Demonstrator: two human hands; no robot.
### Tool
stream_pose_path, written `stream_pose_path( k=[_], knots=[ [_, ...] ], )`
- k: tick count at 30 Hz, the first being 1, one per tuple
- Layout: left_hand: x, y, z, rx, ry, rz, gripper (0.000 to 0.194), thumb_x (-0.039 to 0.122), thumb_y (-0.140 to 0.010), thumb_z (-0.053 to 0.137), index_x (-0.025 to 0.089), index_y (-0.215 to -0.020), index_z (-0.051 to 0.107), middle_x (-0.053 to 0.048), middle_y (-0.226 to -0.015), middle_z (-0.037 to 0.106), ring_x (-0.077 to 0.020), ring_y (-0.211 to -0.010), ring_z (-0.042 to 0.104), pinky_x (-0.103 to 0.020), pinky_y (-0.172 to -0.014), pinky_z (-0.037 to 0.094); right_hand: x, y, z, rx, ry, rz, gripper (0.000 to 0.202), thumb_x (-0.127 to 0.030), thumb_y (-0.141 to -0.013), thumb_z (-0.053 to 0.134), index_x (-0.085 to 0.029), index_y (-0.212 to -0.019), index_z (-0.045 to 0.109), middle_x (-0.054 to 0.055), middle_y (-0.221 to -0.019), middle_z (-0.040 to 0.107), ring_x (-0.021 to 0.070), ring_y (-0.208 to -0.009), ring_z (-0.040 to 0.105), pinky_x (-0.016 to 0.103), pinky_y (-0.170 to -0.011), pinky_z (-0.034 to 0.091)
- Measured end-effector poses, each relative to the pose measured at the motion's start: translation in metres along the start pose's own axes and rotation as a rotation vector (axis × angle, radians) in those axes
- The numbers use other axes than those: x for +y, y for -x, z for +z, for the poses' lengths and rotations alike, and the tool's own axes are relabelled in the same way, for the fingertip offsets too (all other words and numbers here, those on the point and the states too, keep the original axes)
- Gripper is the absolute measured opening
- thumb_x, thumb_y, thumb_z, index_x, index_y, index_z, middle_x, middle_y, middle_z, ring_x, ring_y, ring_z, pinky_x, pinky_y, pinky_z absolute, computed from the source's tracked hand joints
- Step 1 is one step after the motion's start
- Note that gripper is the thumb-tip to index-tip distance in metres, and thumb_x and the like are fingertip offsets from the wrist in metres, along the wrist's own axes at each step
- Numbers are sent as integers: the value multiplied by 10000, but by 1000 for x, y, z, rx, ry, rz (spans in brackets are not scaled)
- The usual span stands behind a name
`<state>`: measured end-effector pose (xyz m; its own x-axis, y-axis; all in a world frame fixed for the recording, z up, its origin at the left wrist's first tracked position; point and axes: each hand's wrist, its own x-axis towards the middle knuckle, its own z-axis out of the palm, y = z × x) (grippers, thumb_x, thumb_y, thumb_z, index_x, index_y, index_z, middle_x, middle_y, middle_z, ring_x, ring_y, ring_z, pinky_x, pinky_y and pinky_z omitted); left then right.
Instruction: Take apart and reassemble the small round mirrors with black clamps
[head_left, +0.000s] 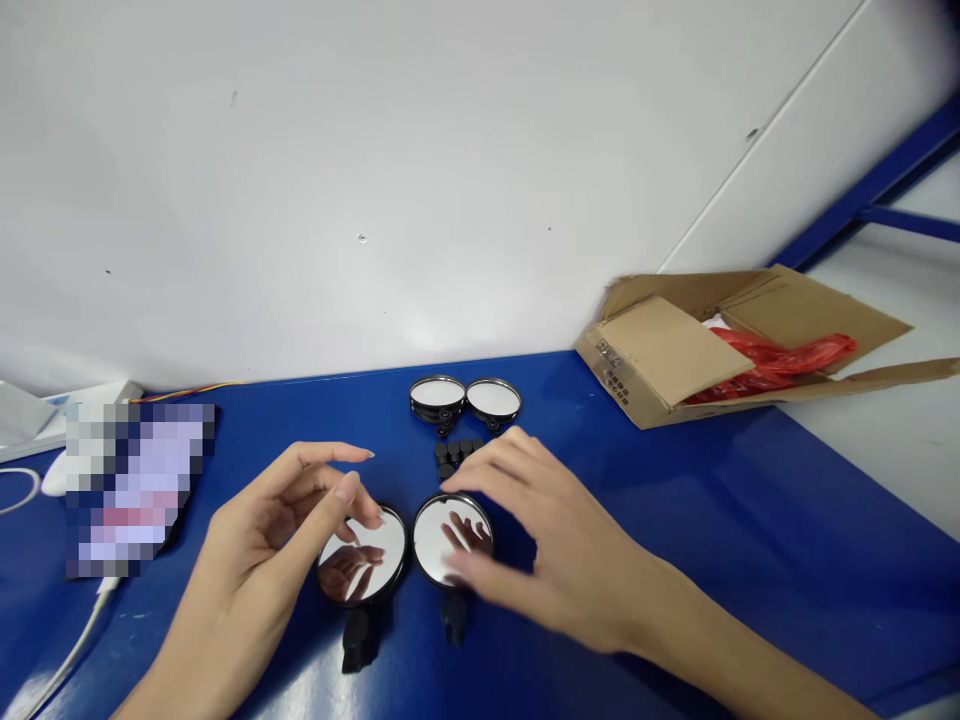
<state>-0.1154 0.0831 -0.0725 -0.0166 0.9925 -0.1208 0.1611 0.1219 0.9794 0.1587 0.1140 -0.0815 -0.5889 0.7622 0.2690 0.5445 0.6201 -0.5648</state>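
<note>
Two round mirrors with black rims and black clamp mounts lie side by side on the blue table. My left hand (274, 535) hovers at the left mirror (375, 560), fingers parted and curved, nothing between them. Over the right mirror (435, 545) is my right hand (559, 540), its thumb and fingers spread near the mirror's edge; whether they touch it I cannot tell. The thumb is slightly blurred. Both glass faces reflect the hands. Just beyond sits a cluster of small black round parts (454, 455), partly hidden by my right fingers.
Farther back are more round mirrors (437, 397), the left ones apparently stacked. An opened cardboard box (660, 345) with red plastic (795, 360) stands at the back right. On the left lie a phone (142, 485) with a white cable (79, 645) and a white device. A white wall rises behind.
</note>
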Motion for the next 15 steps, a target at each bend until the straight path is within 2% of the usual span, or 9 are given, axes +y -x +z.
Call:
stream_pose_path(
  k=[2, 5, 9, 15],
  knots=[
    [3, 2, 4, 27, 11, -8, 438, 630, -1002, 774, 273, -1250, 714, -38, -904, 781, -212, -803, 755, -227, -610, 632, 11, -4, -1, 144, 74, 45, 128, -322, -1113, 667, -238, -1192, 724, 62, -1140, 757, 271, -1065, 631, 466, -975, 486],
    [10, 7, 11, 67, 26, -46, 437, 651, -998, 761, 277, -1220, 715, -26, -883, 760, -192, -764, 707, -213, -587, 605, 34, -10, 0, 246, 244, 100, 201, -236, -1152, 557, -221, -1251, 731, 73, -1041, 740, 277, -1003, 619, 459, -912, 493],
    [14, 9, 15, 73, 13, -65, 432, 661, -1008, 738, 281, -1210, 708, -23, -878, 750, -184, -731, 678, -218, -562, 560, 58, -13, 1, 173, 306, 135, 285, -238, -1171, 532, -216, -1382, 722, 88, -1091, 711, 276, -1009, 617, 483, -962, 538],
    [14, 11, 15, 39, 11, -121, 463, 697, -997, 733, 298, -1228, 690, -22, -896, 751, -202, -772, 694, -239, -596, 556, 71, -13, 0, 130, 221, 146, 273, -253, -1186, 516, -232, -1356, 728, 93, -1169, 716, 271, -1103, 641, 467, -1007, 578]
  ],
)
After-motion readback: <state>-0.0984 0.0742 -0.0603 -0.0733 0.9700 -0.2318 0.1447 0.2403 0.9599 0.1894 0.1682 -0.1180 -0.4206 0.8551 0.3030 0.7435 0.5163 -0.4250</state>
